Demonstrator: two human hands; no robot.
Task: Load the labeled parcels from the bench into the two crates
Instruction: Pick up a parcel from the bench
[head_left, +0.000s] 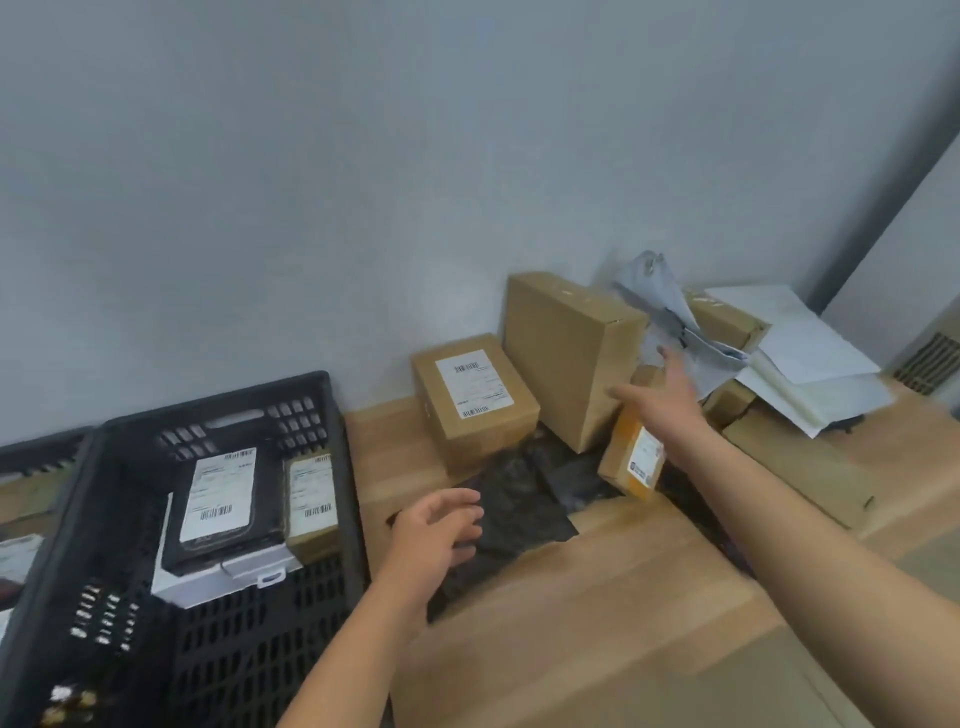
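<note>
A black slatted crate (332, 447) stands at the left and holds a black labeled parcel (223, 499), a white box (218, 579) and a small brown labeled box (311, 506). A second crate (41, 452) shows at the far left edge. On the wooden bench (597, 597) lie a labeled brown box (475, 395), a tall plain carton (569, 353), a small orange-brown parcel (631, 457) and a black poly bag (519, 514). My left hand (436, 535) hovers open over the black bag. My right hand (670, 389) reaches open toward the pile, above the orange-brown parcel.
Grey and white mailer bags (675, 317) and loose papers (800, 353) lie over more cartons (800, 467) at the back right. A grey wall rises right behind the bench. A vent grille (930, 364) sits at the far right.
</note>
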